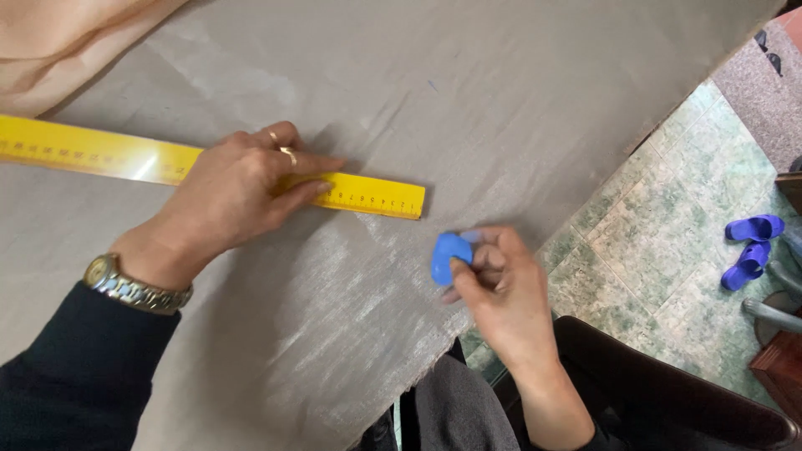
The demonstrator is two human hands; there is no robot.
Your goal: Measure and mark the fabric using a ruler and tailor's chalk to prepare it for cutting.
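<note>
1. The left hand (234,188) lies flat and spread on the yellow ruler (368,197), pressing it onto the grey fabric (501,100). Fingers are extended rather than curled, not gripping anything, just bearing down.
2. The ruler runs out from both sides of that hand: a long stretch goes off behind the wrist toward the frame's edge, and a short end pokes out past the fingertips.
3. There's a gold ring (287,154) on one of the fingers, and a metal wristwatch (134,288) sits at the wrist, just above a dark sleeve (75,376).
4. Over to the right hand (501,288): it's closed around a blue piece of chalk (449,255), pinched between thumb and fingers, with the blue lump sticking out past the fingertips.
5. The chalk sits just beyond the ruler's free end, near it but not touching, and close over the cloth; whether it touches the fabric I cannot tell.
6. Pale chalky smears show on the fabric beneath and between the two hands.
7. Behind the left hand, at the far corner, lies a fold of peach cloth (58,42).
8. Beyond the right hand, off the fabric's edge, is a green tiled floor (660,234) with a pair of blue slippers (750,242), well away.
</note>
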